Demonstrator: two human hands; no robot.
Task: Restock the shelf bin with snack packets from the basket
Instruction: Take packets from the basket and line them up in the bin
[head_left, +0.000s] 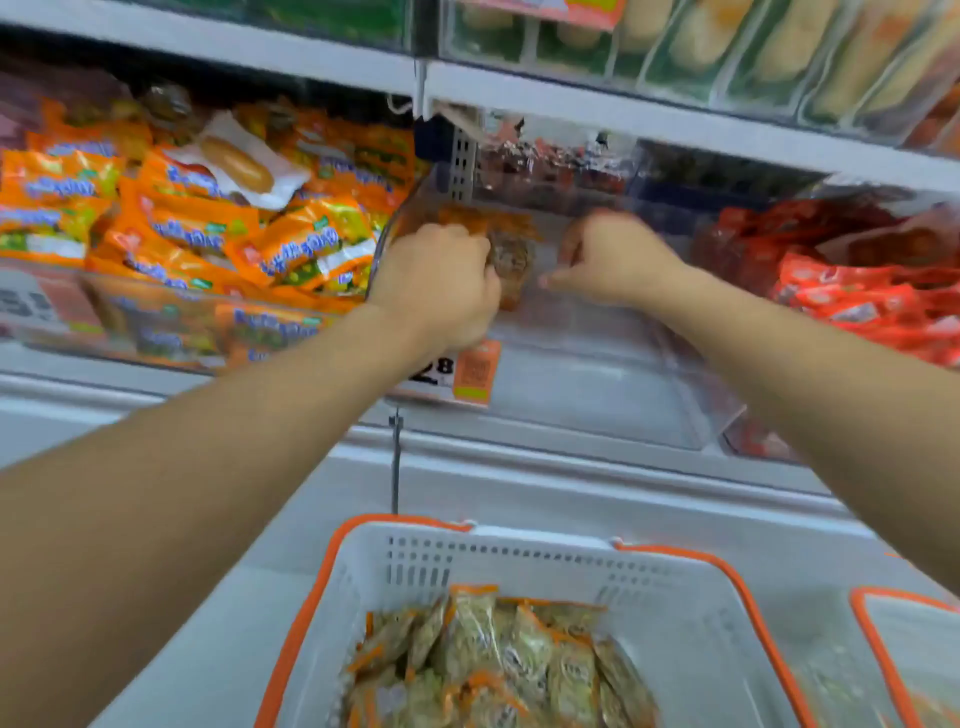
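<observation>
At the far left a clear shelf bin holds a heap of orange snack bags (197, 228), with one white-wrapped bun packet (239, 163) lying on top of them. Just right of that heap is the clear shelf bin (571, 374) being filled, with an orange price tag (457, 371) stuck on its front wall. The left hand (441, 286) reaches over the bin's front edge, its fingers curled round a brownish snack packet (511, 260) with an orange top, which it holds inside the bin towards the left rear corner. The packet sticks out to the right of that hand and lies between the two hands. The right hand (608, 260) is just beside it on the right, also inside the bin, fingers curled; motion blur hides whether it pinches the packet's edge or holds nothing, so I cannot tell. The two hands are close but not touching. Further right another bin is full of red packets (857, 280). Below, near the bottom edge, sits a white basket (675, 623) with orange rim, and inside it lies a pile of snack packets (493, 665), well below both hands. A second orange-rimmed basket (914, 654) shows at the lower right corner.
</observation>
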